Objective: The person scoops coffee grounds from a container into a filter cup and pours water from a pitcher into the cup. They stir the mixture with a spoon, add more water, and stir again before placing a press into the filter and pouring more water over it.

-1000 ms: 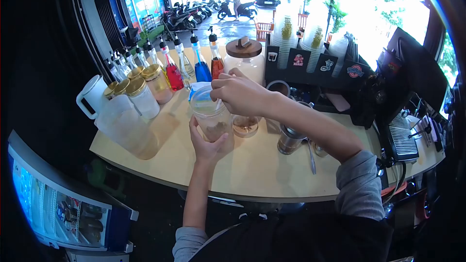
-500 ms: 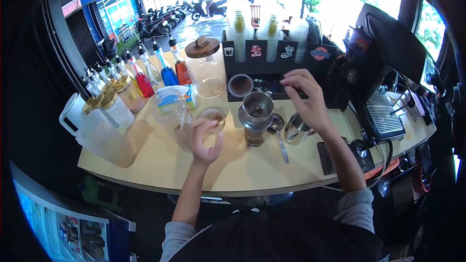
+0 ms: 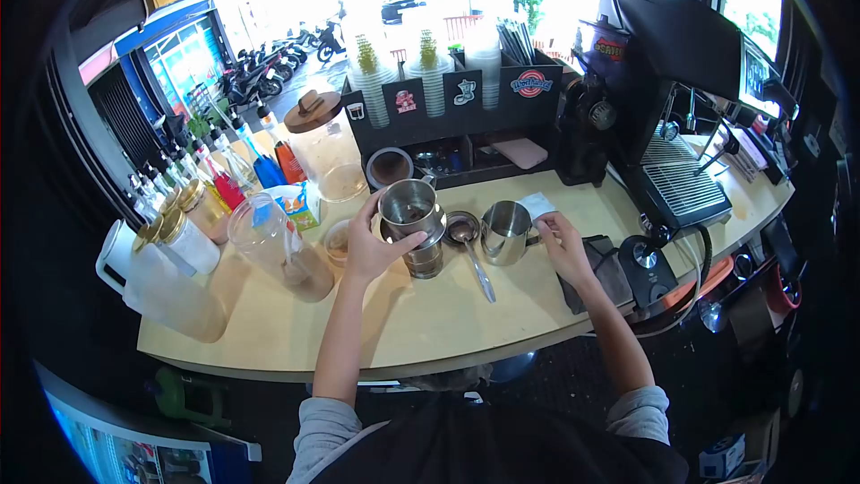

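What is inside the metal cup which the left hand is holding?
In the metal cup, dark patches show near the bottom, too small to identify. The near wall hides part of the inside. The left hand holds it.

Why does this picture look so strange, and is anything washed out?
Head view: daylight outside burns out to white behind the cup stacks; the counter edge bows, probably wide-lens distortion; outer corners fall near black; highlights gleam on the metal pitcher.

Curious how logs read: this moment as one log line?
left hand: gripping round steel cup | right hand: at handle of open steel pitcher | between vessels: long silver spoon
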`<state>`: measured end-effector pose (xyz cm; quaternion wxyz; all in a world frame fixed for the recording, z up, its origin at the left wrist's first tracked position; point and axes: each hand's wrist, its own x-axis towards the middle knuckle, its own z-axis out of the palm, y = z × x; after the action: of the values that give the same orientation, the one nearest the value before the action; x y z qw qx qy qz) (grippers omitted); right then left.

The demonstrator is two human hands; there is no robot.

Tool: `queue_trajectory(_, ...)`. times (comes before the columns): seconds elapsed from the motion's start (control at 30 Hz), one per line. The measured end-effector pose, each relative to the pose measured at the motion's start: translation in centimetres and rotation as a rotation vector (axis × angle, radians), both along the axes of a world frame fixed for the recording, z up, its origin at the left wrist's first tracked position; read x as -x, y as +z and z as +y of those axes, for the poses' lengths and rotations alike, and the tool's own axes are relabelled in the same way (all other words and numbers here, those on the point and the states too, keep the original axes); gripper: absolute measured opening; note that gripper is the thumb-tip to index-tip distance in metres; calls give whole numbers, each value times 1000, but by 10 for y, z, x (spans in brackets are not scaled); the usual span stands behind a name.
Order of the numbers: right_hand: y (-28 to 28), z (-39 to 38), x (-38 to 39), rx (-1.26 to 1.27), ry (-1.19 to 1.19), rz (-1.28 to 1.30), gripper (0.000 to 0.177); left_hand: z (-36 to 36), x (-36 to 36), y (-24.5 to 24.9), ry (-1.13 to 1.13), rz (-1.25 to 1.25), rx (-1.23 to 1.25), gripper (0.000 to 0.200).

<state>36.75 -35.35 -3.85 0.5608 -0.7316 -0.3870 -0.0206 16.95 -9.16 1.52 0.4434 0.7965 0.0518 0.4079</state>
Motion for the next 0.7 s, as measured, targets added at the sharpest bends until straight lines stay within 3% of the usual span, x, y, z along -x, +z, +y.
queue_trajectory(0.1,-28,10,-15,-72,77,139,14,5,-4,-16,20,-42,6,74)
queue_trajectory(0.23,-25,16,-10,-221,233,301,11,-8,-7,-20,-72,-144,135,74)
queue_trajectory(0.33,-14,21,-8,-279,234,283,10,-9,-8,-23,-81,-166,168,73)
queue_trajectory(0.4,-3,20,-9,-265,237,266,12,-5,-10,-31,-4,-230,36,71)
queue_trajectory(0.7,92,33,3,-316,371,152,9,-4,-11,-34,-51,-216,31,67)
